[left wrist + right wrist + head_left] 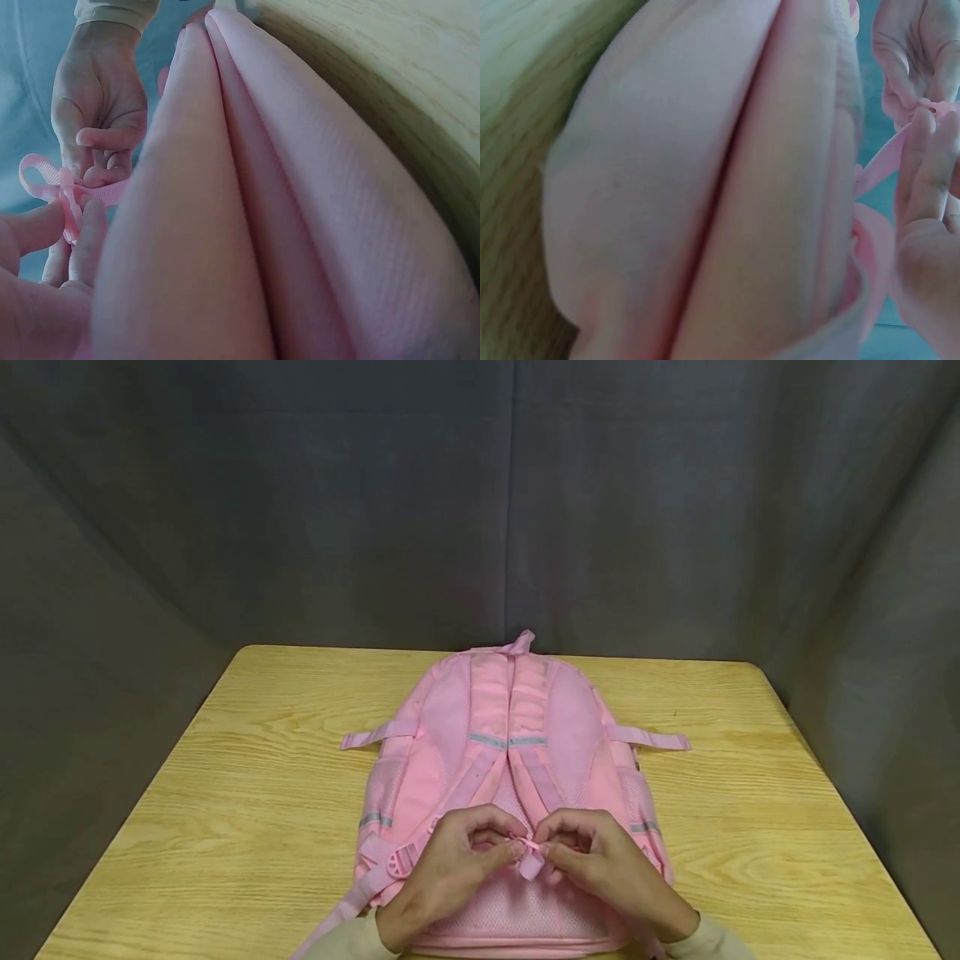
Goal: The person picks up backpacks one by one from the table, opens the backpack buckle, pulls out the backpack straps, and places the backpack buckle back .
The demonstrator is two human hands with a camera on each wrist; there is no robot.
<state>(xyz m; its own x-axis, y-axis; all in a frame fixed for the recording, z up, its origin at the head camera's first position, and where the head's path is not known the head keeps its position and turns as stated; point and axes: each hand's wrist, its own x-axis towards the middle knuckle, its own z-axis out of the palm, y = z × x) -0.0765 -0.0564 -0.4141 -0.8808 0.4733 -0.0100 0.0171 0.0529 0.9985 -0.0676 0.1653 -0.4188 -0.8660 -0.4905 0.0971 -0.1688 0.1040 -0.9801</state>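
A pink backpack [442, 702] lies on the table with its shoulder straps facing up. Over its lower back panel, my left hand [471, 856] and right hand [592, 852] meet at a small pink strap buckle [531, 847]. The left hand [45, 277] pinches the buckle [71, 202] between thumb and fingers, a loop of webbing [36, 176] standing out beside it. From the other side, the right hand [934, 217] pinches the buckle's strap [885, 161]. Fingers partly hide the buckle, so whether its halves are joined cannot be told.
The backpack rests on a wood-grain table [247, 793]. Side straps [652, 739] stick out left and right, and a lower strap with an adjuster [402, 860] trails toward the near left edge. Dark grey curtains [337, 510] stand behind and at both sides.
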